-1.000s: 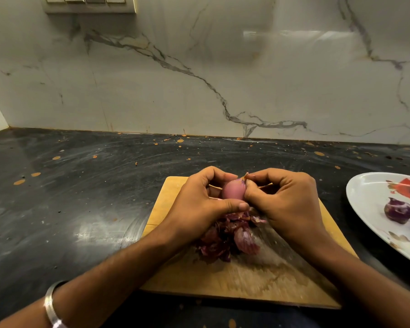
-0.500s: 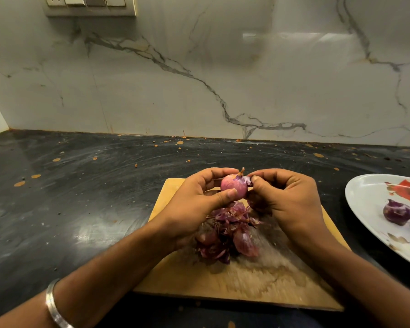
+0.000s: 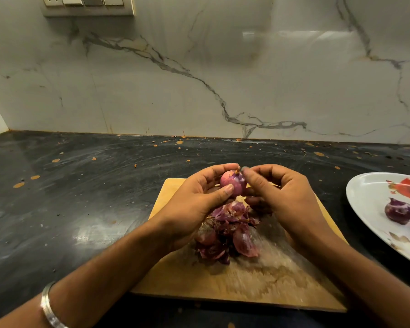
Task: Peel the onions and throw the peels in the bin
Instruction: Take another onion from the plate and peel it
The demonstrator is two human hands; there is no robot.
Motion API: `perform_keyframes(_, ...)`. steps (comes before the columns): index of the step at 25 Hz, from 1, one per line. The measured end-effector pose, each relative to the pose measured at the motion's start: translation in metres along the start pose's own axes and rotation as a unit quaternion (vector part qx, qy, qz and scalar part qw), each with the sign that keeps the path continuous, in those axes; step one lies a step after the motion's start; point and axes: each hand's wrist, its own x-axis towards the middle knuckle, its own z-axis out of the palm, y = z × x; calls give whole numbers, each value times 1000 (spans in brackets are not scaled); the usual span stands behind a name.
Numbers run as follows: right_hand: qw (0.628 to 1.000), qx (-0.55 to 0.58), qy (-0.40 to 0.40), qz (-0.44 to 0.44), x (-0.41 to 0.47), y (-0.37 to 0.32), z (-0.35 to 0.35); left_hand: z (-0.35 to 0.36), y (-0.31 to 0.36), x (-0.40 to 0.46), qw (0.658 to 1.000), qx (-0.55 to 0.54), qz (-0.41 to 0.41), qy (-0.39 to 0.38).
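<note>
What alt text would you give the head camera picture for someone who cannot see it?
A person's left hand holds a small red onion above a wooden cutting board while the right hand pinches at its top. A pile of peels lies on the board; a plate with a peeled onion sits to the right.

Plate (image 3: 365, 192) cut by right edge; peels (image 3: 225, 235) partly behind hands
</note>
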Motion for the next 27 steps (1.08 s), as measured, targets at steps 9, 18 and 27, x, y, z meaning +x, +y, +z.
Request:
perform_keyframes(9, 996, -53, 26, -69, -1, 4, 4, 3, 2, -3, 999, 36, 0, 39)
perform_keyframes(18, 995, -31, 59, -68, -3, 6, 0, 1, 8, -3, 997, -79, -22, -2)
perform_keyframes(27, 992, -78, -11, -103, -1, 5, 2, 2, 7, -4, 998, -36, -30, 30)
